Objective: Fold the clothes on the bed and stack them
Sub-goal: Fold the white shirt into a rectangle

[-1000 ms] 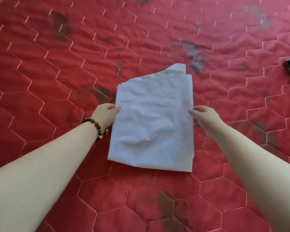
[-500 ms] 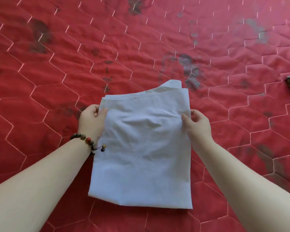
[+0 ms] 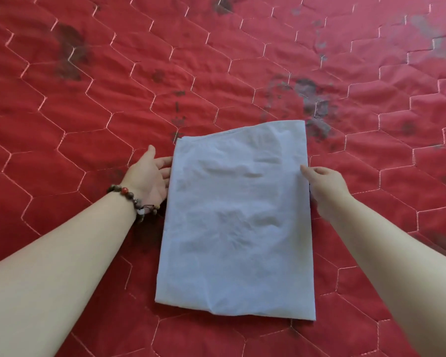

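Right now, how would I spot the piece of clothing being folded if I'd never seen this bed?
Look at the red quilted bedspread with hexagon stitching. Near its middle, between the person's left hand and right hand, lies the pale blue folded garment. It is the only light, plain rectangle on the red cover.

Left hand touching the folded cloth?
Touching. Head view: left hand fingertips disappear under the left edge of the pale blue cloth, no gap showing.

Folded cloth (image 3: pixel 237 222) lies on the bed (image 3: pixel 88 124) — a hand at each side.
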A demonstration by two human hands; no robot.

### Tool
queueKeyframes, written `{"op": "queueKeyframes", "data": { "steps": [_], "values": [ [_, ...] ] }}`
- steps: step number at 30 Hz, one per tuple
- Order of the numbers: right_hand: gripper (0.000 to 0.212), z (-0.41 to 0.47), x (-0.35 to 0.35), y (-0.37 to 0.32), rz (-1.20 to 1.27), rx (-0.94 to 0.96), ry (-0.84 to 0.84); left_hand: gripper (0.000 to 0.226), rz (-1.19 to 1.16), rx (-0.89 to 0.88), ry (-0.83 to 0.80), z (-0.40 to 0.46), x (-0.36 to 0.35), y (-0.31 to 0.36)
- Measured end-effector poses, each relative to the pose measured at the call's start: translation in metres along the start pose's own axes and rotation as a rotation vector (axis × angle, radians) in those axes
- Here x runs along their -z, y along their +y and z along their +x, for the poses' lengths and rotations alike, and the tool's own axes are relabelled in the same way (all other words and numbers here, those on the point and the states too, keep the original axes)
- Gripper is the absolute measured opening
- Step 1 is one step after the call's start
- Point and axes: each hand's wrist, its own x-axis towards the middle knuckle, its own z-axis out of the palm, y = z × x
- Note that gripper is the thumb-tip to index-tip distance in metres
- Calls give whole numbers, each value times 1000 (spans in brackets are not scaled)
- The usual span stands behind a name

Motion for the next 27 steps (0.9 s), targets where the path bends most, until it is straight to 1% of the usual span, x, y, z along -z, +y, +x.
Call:
{"op": "queueKeyframes", "data": {
  "steps": [3,5,7,11,15,17,20,22,24,25,27],
  "values": [
    [35,-12,12,1,195,-166,-159,75,-11,94,-100,-16,19,-1],
    [40,-24,23,9,234,-231,-268,76,21,159,-127,-29,33,-10],
    [43,-38,37,22,269,-258,-339,78,51,225,-140,-43,45,-22],
    [46,-74,57,51,280,-298,-409,80,95,321,-148,-69,68,-52],
    [43,-114,68,87,196,-356,-511,70,197,380,-146,-92,83,-82],
    [39,-133,68,101,124,-326,-535,61,267,371,-137,-101,89,-92],
    [26,-153,68,116,8,-238,-471,42,369,328,-123,-111,98,-103],
    [18,-159,69,121,-42,-220,-435,26,377,276,-123,-115,101,-111],
    [13,-163,68,124,24,-255,-427,14,326,201,-128,-119,101,-121],
    [11,-165,67,126,78,-271,-415,12,302,162,-115,-121,99,-126],
    [9,-169,62,127,135,-275,-360,8,282,83,-39,-124,93,-134]
  ]
}}
